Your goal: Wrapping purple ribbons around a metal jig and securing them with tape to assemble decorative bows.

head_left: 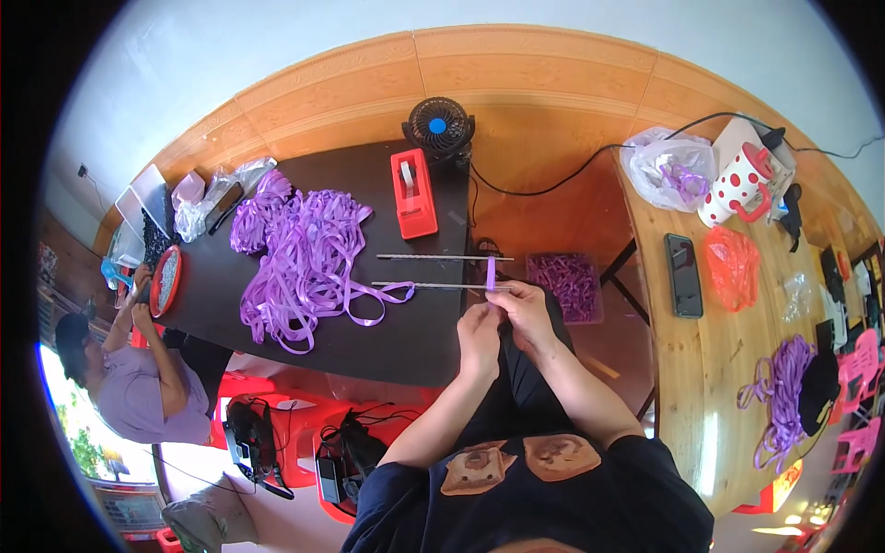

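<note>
Two thin metal rods lie parallel and jut past the right edge of the dark table. A short loop of purple ribbon spans both rods near their right ends. Just below the nearer rod, my right hand is closed, its fingertips pinching the lower end of that ribbon. My left hand is closed right beside it; what its fingers hold is hidden. On the table lies a big tangled heap of purple ribbon, with one strand reaching the nearer rod.
A red tape dispenser and a small black fan stand behind the rods. To the right, a wooden table bears a phone and a dotted mug. A bin of purple pieces sits below. A co-worker works at far left.
</note>
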Tool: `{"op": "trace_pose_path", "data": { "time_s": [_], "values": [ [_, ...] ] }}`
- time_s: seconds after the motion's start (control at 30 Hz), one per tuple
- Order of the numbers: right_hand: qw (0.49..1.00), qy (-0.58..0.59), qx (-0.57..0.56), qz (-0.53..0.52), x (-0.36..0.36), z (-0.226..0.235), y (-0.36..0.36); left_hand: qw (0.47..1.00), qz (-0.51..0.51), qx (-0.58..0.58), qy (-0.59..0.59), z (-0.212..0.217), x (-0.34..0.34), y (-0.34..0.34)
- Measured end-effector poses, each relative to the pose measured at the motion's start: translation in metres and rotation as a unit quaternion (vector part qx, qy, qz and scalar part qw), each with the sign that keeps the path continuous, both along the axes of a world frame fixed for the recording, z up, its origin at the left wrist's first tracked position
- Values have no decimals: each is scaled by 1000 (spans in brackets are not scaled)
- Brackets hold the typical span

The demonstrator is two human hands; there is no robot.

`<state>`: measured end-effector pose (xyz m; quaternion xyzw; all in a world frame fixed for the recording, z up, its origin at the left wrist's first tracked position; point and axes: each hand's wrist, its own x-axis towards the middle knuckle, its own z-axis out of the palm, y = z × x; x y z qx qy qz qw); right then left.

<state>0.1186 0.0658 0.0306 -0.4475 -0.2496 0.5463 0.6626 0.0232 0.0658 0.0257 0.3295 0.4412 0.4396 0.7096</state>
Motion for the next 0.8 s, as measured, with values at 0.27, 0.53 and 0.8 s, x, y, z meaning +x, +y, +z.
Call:
{"op": "trace_pose_path", "data": {
  "time_s": [0.27,0.53,0.8],
  "values": [
    [997,63,-40,18,-4,22,-10,994,-41,-43,-88,29,-17,-2],
    [998,64,-6,10,-6,14,-9,965,-139,-130,-183,33,-21,23],
    [994,-46,-50,-82,10,2,-38,949,-179,-156,-208,52,-31,29]
  ]
}}
